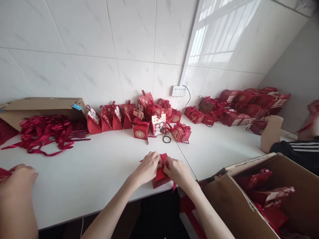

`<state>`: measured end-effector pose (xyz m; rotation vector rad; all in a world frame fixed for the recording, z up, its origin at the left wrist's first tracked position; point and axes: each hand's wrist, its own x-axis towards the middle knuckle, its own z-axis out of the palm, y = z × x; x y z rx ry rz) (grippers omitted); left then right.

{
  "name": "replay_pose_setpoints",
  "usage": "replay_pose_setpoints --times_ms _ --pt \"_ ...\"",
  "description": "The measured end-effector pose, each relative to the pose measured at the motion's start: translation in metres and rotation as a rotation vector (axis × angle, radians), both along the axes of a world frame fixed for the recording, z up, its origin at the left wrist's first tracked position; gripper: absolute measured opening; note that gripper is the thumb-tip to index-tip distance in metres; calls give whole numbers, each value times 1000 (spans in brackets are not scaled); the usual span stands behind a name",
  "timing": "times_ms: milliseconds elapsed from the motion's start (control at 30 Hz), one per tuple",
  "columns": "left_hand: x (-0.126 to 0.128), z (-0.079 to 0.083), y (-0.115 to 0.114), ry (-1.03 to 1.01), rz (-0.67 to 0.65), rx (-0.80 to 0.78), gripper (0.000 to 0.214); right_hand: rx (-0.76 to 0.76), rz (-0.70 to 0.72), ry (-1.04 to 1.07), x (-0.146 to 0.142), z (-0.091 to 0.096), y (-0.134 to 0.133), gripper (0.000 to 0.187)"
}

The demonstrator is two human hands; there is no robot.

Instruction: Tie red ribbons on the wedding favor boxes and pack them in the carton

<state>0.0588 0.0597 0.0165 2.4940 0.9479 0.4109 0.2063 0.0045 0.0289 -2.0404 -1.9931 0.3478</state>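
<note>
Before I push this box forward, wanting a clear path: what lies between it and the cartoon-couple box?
In the head view, only a black hair band lies on the table between the red box and the cartoon-couple box.

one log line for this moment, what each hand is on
left hand: pinching top of small red box | right hand: same box | box: near edge of white table | nearby: black loop, cardboard box

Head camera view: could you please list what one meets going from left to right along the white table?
co-worker's hand → pile of red ribbons → row of triangular red boxes → left hand → red box → right hand → open cardboard box
</note>
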Motion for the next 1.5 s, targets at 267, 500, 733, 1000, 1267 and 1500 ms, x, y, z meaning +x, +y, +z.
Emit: replay_pose_setpoints --times_ms 267,500,733,1000,1267,1500 --pt "9 -2 -1 -162 53 -102 12 54 -13 52 5 -8 1 8" --pt "9 -7 -2 -206 48 -119 8 34 1 84 5 -7 0 9" --pt "13 -17 -3 -325 142 -183 10 40 14 83 10 -3 -1 8" --pt "12 -15 -2 -354 137 -203 12 42 -82 44 1 -7 -3 9" --pt "12 -14 -2 -357 100 -233 11 -176 113 385 24 13 3 24" --pt "11 -14 -1 -386 120 -273 11 -126 145 664 53 14 2 37"
